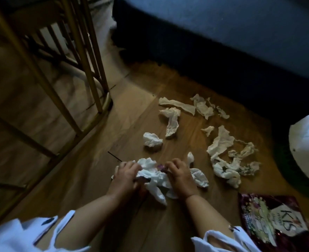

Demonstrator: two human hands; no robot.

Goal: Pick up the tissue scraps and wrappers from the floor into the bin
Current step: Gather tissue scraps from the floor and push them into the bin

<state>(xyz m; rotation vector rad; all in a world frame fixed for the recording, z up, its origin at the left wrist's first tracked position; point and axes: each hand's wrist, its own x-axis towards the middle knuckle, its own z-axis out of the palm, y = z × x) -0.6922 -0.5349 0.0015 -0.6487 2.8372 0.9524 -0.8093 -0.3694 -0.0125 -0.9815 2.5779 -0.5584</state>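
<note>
The left hand [126,176] and the right hand [180,176] are low over the wood floor [190,142], close together. Between them is a bunch of white tissue [154,179]. Each hand has its fingers curled round one side of the bunch and squeezes it. A little purple wrapper [160,167] peeks out of the top of the bunch, just beside the tips of the right hand's fingers.

One white scrap [199,177] lies on the floor and touches the outer side of the right hand. Just ahead of the two hands sits a crumpled ball [152,140]. Past the ball lies a long twisted scrap [172,122]. Farther still are a flat strip [177,105] and a torn piece [203,107]. To the right of the right hand is a tangle of scraps [224,157], near but not touching it.

A big shiny dark red wrapper [270,220] lies flat just to the right of the right arm. Far off to the right is a white round thing [308,148]; I cannot tell if it is the bin.

Gold chair legs [88,70] stand ahead and to the left of the left hand. A blue sofa [222,33] is far ahead of both hands.
</note>
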